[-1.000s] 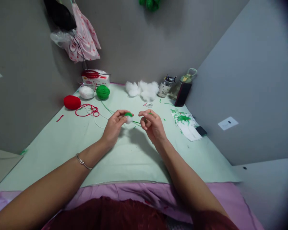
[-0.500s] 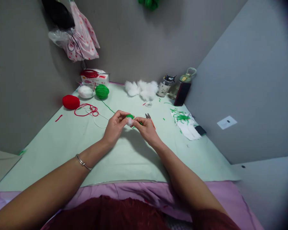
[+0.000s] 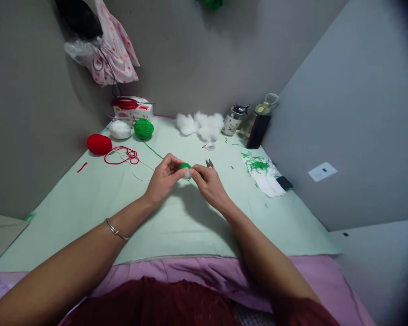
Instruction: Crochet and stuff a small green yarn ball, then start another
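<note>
We've got our left hand (image 3: 163,177) pinched mostly closed on a small rounded green yarn piece (image 3: 184,165), fluffy white fibre tuft (image 3: 187,174) on its near side, up over the pale green tabletop (image 3: 149,235). Our right hand (image 3: 208,183) is curled in with fingertips right at the piece's edge, but honestly we can't tell what it's gripping. Just past it are dark-bladed pointed scissors (image 3: 209,163), with a round green yarn ball (image 3: 143,129) farther back.

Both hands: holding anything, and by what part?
Left hand holds a small green yarn piece by its left side; right hand at its right edge, grip unclear.
</note>
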{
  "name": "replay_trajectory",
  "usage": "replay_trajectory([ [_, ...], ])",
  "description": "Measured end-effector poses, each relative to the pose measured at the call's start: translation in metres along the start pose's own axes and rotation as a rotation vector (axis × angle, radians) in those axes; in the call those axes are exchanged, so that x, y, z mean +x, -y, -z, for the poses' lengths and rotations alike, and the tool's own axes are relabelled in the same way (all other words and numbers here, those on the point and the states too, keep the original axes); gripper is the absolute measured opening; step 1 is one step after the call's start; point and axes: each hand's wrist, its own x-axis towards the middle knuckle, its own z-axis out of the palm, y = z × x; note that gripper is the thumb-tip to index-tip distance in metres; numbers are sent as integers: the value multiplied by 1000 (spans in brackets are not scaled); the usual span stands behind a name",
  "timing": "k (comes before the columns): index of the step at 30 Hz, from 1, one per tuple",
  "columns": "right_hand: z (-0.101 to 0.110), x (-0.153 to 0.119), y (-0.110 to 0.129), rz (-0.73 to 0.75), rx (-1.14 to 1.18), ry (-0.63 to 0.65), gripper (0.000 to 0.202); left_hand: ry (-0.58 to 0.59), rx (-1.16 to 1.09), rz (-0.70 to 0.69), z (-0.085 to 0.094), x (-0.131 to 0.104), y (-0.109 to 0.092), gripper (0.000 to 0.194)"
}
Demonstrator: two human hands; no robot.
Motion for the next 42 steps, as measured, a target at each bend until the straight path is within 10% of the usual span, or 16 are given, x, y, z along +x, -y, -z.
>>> replay_trajectory([
  [7,-16,-1,-2,24,7,-2,31,-109,2,-45,-3,4,6,20],
  [17,-4,5,-2,-19,39,-112,44,26,-84,-9,-3,-6,-1,22],
  [29,4,-7,7,164,-251,71,18,-49,-88,46,-6,2,9,22],
  [42,-3,2,-5,41,-72,-138,26,-17,-121,42,-7,-3,-1,23],
])
